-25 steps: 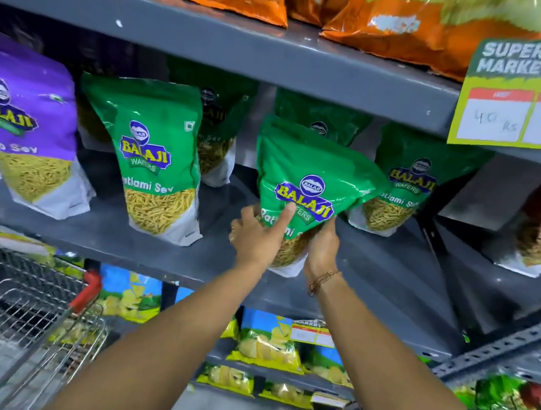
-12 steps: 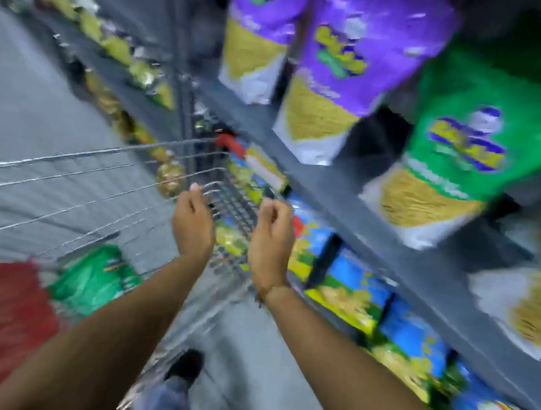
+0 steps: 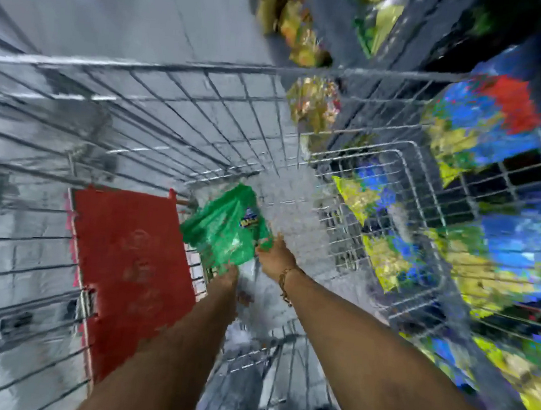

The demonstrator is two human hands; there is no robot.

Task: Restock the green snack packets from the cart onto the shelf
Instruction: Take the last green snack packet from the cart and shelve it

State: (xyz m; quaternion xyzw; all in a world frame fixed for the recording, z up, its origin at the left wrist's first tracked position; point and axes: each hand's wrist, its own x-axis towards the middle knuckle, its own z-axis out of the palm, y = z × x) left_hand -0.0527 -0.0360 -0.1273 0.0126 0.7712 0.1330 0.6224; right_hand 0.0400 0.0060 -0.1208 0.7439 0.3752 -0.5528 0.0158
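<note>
The view is blurred by motion and looks down into a wire shopping cart [image 3: 179, 103]. A green snack packet [image 3: 227, 227] with a blue logo lies inside it, near the cart's red child-seat flap [image 3: 127, 270]. Both my arms reach down into the cart. My left hand [image 3: 227, 278] is at the packet's lower edge and my right hand [image 3: 274, 256] is at its right edge, fingers touching the packet. Whether either hand has closed on it is too blurred to tell. The shelf with the stocked green packets is out of view.
Lower shelves [image 3: 500, 207] on the right hold blue and yellow snack bags, seen through the cart's wire side. Yellowish packets [image 3: 312, 104] hang or stand beyond the cart's far end. Grey floor [image 3: 123, 8] stretches to the upper left.
One second ago both hands set a green packet on the shelf. They then swung left and down, and now reach into the cart onto another green packet.
</note>
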